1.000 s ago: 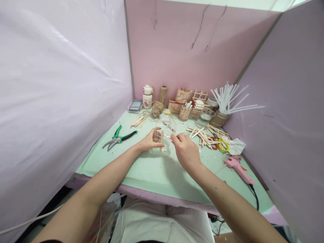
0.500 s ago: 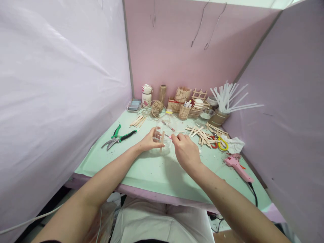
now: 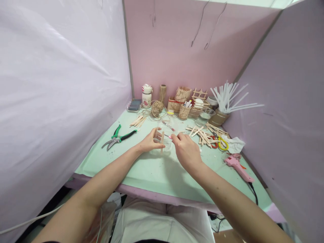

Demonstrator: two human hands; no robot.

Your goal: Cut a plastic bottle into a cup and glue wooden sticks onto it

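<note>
My left hand (image 3: 149, 141) is wrapped round a clear plastic cup (image 3: 168, 146) at the middle of the table. An upright wooden craft stick (image 3: 162, 138) lies against the cup's side, close to my left fingertips. My right hand (image 3: 186, 150) is closed round a slim tool with a pink end (image 3: 170, 137). Its thin tip points left and reaches the stick; most of the tool is hidden in my fist, so its kind cannot be told. Behind the cup, a small red-and-dark slender item (image 3: 168, 126) lies near a clear round piece.
Green-handled pruning shears (image 3: 117, 137) lie at left. Loose craft sticks (image 3: 201, 135), scissors (image 3: 222, 144) and a pink glue gun (image 3: 238, 167) with its cord lie at right. Behind stand a twine ball (image 3: 157, 108), a bottle (image 3: 146, 96) and a jar of glue sticks (image 3: 219, 118).
The cup and stick have shifted or turned very slightly in my left hand. My right hand and the tool stay almost in place.
</note>
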